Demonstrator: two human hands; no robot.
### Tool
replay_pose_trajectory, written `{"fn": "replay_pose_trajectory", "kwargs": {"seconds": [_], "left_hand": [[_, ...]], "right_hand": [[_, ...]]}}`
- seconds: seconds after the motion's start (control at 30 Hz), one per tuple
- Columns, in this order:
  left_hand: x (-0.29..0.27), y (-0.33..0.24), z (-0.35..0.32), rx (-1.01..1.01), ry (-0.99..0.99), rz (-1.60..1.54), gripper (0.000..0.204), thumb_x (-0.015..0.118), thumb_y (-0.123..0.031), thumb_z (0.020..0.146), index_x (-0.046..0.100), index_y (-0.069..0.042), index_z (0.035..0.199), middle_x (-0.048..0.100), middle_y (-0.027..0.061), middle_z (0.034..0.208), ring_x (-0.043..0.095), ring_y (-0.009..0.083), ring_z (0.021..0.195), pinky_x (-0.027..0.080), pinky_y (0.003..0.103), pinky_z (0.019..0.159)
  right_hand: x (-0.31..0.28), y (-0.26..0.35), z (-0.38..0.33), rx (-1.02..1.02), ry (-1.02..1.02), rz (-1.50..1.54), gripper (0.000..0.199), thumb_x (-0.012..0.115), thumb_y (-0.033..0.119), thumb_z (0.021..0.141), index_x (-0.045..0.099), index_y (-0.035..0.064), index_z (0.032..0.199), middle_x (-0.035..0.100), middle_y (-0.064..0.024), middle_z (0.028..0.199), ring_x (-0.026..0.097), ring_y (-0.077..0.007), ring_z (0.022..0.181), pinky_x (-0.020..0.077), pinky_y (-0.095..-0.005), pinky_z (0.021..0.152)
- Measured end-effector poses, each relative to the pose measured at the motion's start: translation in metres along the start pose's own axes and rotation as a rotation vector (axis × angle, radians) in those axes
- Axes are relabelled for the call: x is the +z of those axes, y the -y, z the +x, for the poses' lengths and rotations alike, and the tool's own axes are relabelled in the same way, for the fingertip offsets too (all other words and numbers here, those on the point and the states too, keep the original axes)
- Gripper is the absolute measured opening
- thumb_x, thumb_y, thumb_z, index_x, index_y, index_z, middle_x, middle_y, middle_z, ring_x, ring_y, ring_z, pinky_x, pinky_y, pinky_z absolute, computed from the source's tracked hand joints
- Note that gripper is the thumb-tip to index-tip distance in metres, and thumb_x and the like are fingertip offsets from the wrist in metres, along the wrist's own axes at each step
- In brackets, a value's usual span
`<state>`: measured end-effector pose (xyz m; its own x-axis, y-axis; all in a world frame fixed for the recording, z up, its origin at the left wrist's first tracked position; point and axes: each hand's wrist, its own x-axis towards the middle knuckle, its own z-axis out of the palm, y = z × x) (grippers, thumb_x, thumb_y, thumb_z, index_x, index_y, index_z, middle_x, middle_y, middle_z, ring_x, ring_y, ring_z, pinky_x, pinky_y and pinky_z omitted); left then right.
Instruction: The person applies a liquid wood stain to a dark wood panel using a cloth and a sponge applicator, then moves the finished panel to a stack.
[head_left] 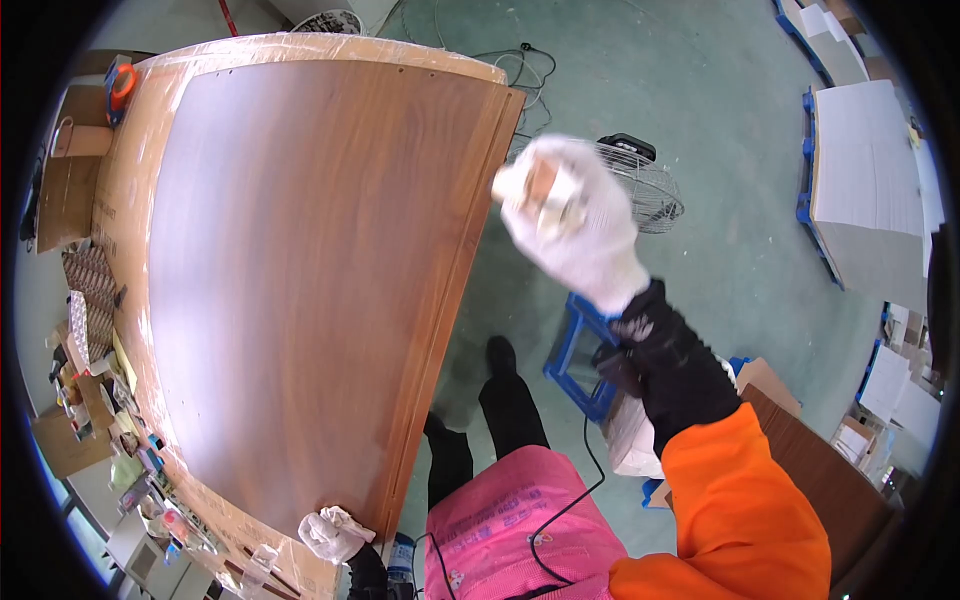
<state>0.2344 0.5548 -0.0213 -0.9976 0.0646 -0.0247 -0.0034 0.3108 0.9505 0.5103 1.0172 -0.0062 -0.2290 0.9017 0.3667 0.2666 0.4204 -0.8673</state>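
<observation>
My right hand, in a white knit glove, is raised beyond the right edge of a large brown wood-grain panel. Its fingers are curled, with white and tan patches showing among them; blur hides what they hold, if anything. At the panel's near edge is my left hand, also gloved in white. It is closed on a crumpled white cloth that rests against the panel's near corner. The panel lies flat on a cardboard-covered, film-wrapped table.
A wire-cage fan and a blue plastic stool stand on the green floor to the right. Pallets with stacked white boards are farther right. An orange tape dispenser sits at the far left corner; tools and bottles line the left side.
</observation>
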Motion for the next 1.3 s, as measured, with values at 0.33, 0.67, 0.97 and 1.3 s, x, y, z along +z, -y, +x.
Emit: {"fn": "replay_pose_trajectory", "kwargs": {"seconds": [0.33, 0.67, 0.97, 1.3], "left_hand": [[-0.006, 0.007, 0.004, 0.008, 0.066, -0.071, 0.012, 0.066, -0.012, 0.100, 0.056, -0.005, 0.100, 0.049, 0.0045, 0.075, 0.050, 0.0161, 0.064, 0.043, 0.030, 0.055], [-0.003, 0.004, 0.001, -0.008, 0.064, -0.162, 0.010, 0.066, -0.009, 0.099, 0.057, -0.005, 0.099, 0.051, 0.0043, 0.074, 0.049, 0.0150, 0.063, 0.044, 0.030, 0.055], [0.003, 0.000, -0.002, -0.022, 0.055, -0.155, 0.010, 0.065, -0.006, 0.099, 0.055, -0.006, 0.099, 0.048, 0.0030, 0.072, 0.047, 0.0141, 0.062, 0.043, 0.030, 0.054], [-0.008, 0.007, 0.003, 0.029, 0.167, -0.186, 0.013, 0.065, -0.011, 0.102, 0.054, -0.005, 0.104, 0.052, 0.0050, 0.073, 0.051, 0.0151, 0.063, 0.048, 0.031, 0.056]], "right_hand": [[0.008, 0.020, -0.035, -0.046, -0.013, -0.070, 0.041, 0.085, 0.007, 0.081, 0.063, 0.0058, 0.116, 0.068, -0.0079, 0.103, 0.069, -0.0197, 0.088, 0.0566, -0.0343, 0.081], [0.016, 0.008, -0.018, 0.341, -0.103, 0.559, 0.013, 0.064, 0.005, 0.097, 0.059, 0.0021, 0.108, 0.060, -0.0053, 0.092, 0.062, -0.0176, 0.087, 0.0548, -0.0301, 0.079], [0.050, 0.107, -0.148, -0.094, 0.308, 0.189, 0.033, 0.084, 0.016, 0.077, 0.064, 0.0142, 0.102, 0.069, -0.0041, 0.092, 0.070, -0.0263, 0.086, 0.0542, -0.0399, 0.077], [0.042, 0.050, -0.116, 0.002, -0.014, -0.084, 0.050, 0.084, 0.006, 0.081, 0.059, 0.0002, 0.124, 0.068, -0.0113, 0.110, 0.070, -0.0208, 0.097, 0.0564, -0.0312, 0.088]]}}
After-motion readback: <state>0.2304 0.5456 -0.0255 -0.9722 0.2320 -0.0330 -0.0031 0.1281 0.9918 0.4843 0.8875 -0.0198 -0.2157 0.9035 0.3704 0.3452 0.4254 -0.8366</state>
